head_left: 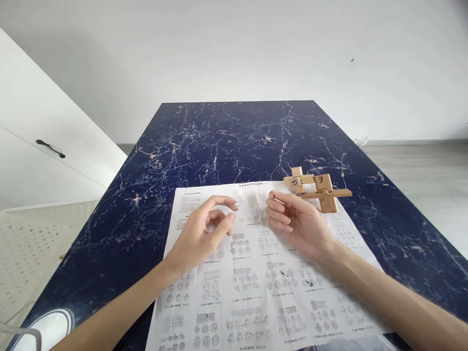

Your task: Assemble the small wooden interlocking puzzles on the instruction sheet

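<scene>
My left hand point(204, 229) hovers over a printed paper sheet point(252, 287), its fingers bent and apart, with nothing between thumb and index finger. To its right is my right hand point(302, 226), turned partly palm up with loosely curled fingers; I see nothing in it. The two hands face each other without touching. Just beyond my right hand are light wooden puzzle pieces: a small cross-shaped assembly point(297, 181) and a larger crossed one point(325, 193) with dark marks. They lie at the sheet's upper right corner, close together; whether they join I cannot tell.
The sheet, with rows of small diagrams, covers the near part of a dark blue marble-patterned table point(223, 141). A white cabinet point(44, 117) with a black handle and a perforated cream-coloured surface point(32, 243) stand at left. At lower left is a white round object point(49, 331).
</scene>
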`<state>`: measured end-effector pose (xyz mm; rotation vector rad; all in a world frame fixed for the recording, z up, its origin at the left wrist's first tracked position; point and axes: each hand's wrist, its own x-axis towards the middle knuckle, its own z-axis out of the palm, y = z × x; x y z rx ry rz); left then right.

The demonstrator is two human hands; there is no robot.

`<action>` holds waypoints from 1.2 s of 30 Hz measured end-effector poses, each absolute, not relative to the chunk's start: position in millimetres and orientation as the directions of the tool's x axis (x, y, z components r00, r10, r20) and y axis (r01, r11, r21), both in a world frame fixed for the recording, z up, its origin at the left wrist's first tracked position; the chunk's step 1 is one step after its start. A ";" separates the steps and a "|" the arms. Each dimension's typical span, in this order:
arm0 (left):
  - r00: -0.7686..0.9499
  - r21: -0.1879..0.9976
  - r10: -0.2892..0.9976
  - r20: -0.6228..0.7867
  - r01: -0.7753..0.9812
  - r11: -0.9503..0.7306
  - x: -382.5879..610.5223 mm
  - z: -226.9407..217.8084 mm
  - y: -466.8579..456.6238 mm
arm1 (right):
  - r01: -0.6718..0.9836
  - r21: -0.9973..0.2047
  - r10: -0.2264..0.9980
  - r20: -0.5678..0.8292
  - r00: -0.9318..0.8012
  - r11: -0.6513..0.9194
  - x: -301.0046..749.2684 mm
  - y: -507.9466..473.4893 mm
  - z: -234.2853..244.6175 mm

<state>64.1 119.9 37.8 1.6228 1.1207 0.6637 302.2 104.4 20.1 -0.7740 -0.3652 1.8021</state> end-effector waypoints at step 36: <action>0.058 0.998 0.998 -0.040 0.047 0.037 33.2 35.6 150.6 | -0.786 -0.470 0.902 -0.349 -0.253 -0.402 300.1 114.8 18.4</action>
